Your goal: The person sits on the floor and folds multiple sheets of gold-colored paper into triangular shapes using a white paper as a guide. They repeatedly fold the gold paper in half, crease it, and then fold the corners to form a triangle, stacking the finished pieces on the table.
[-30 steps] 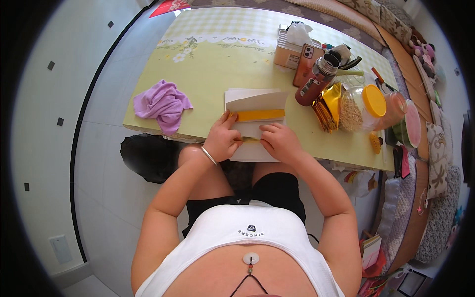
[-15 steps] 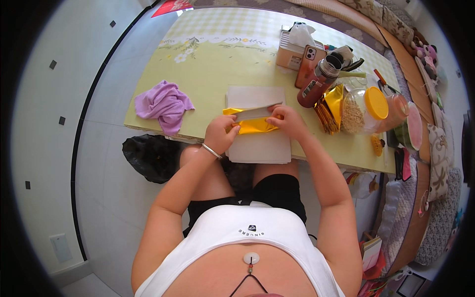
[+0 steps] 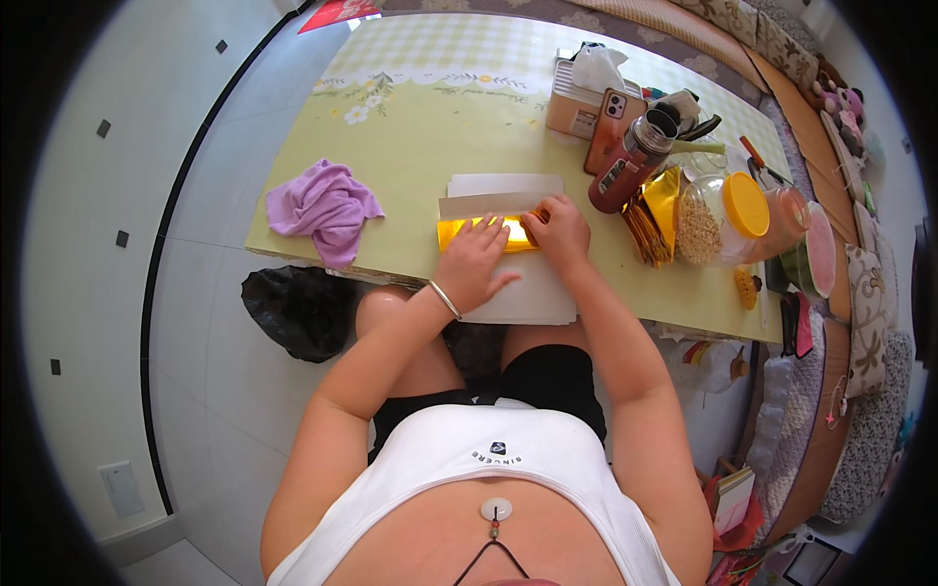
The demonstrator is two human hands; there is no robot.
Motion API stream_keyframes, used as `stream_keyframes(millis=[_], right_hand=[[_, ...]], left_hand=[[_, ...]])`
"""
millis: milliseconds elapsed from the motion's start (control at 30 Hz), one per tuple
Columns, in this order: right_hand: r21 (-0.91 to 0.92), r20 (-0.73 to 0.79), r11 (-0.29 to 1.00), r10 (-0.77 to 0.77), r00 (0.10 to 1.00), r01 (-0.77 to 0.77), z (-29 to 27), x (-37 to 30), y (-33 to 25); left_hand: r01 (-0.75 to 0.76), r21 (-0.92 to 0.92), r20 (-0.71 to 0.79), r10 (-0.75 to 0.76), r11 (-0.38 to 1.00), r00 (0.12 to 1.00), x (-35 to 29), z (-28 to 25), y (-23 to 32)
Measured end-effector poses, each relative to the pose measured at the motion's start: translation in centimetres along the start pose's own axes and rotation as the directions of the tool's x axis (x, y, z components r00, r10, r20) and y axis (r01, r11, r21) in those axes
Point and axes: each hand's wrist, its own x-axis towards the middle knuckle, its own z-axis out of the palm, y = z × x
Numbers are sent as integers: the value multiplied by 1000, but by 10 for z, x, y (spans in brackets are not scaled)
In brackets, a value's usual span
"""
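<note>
Gold foil strip [image 3: 455, 232] lies across white sheets [image 3: 528, 293], by near edge of surface [image 3: 410, 137]. Left grip [image 3: 476, 262] lies loose, fingers spread flat on foil; right grip [image 3: 561, 232] pinches foil's right end. Risks, our read: uneven pull from right skews or creases foil; hard pinch tears thin material; sheets slide if our left fingers lift, since stack looks to overhang edge. Foil glossy, narrow, slightly wrinkled; sheets matte, flat, stacked out of line. Further out: soft rumpled purple cloth [image 3: 322, 211] left; cylindrical flask [image 3: 621, 176], clear rounded jar [image 3: 698, 227] right.

Foil strip [image 3: 514, 238] on paper stack [image 3: 523, 293] on table [image 3: 420, 146] — cloth [image 3: 324, 210] left, bottle [image 3: 625, 174] and jar [image 3: 699, 227] right.
</note>
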Motion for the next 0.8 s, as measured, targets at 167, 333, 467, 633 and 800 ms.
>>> stream_keyframes(millis=[167,333,467,633,800], right_hand=[[-34,-55,999,-34,998,32,3,-2,1],[-7,-74,1000,-27,997,27,6,-3,2],[-14,-93,999,-33,995,32,6,-4,4],[19,-70,1000,-23,997,25,3,-2,12],[-368,-63,886,-326,943,282,-4,-14,3]], left_hand=[[48,91,112,-59,995,992,-7,12,9],[24,123,140,-41,992,989,-3,12,5],[23,129,163,-44,991,986,-2,8,5],[22,140,189,-48,990,981,-1,10,4],[2,151,242,-39,989,969,2,7,5]])
